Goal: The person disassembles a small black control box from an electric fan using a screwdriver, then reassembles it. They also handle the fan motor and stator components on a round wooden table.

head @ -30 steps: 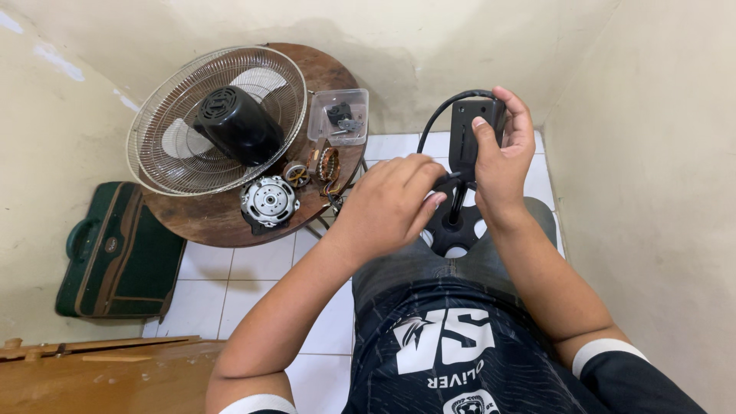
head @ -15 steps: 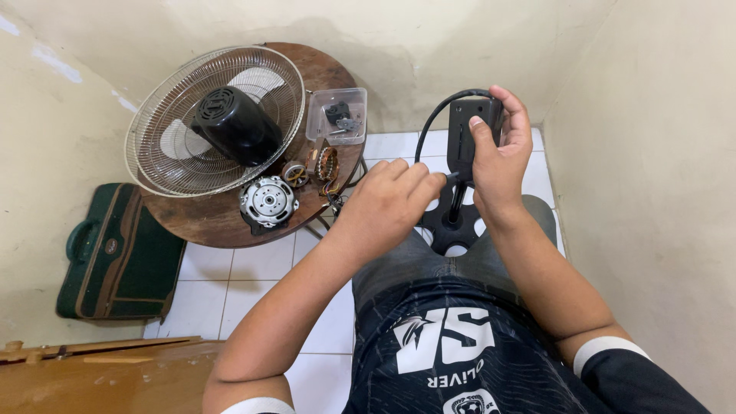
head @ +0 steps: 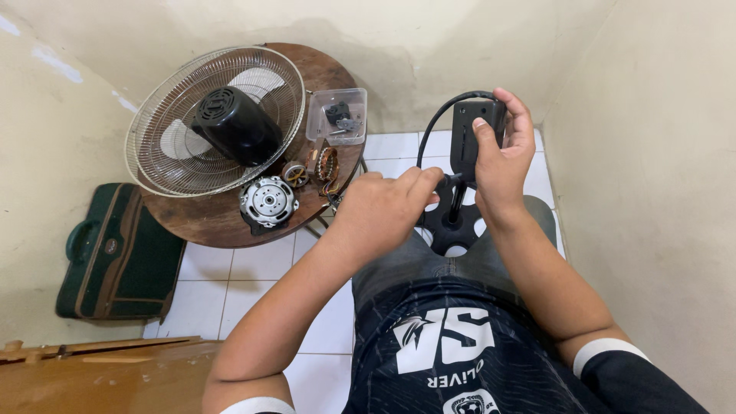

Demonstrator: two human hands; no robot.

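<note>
My right hand grips a black box-shaped fan part with a black cable looping out of its top. Below it a black stem runs down to a black round base with holes resting on my lap. My left hand is curled with its fingertips on the stem just under the box; whether it holds a small tool is hidden.
A round wooden table on the left carries a wire fan guard with a black motor cover, a silver motor housing, a copper coil and a clear plastic box. A green case lies on the tiled floor.
My left hand has shifted slightly along the stem below the box. The right hand keeps its grip on the black part.
</note>
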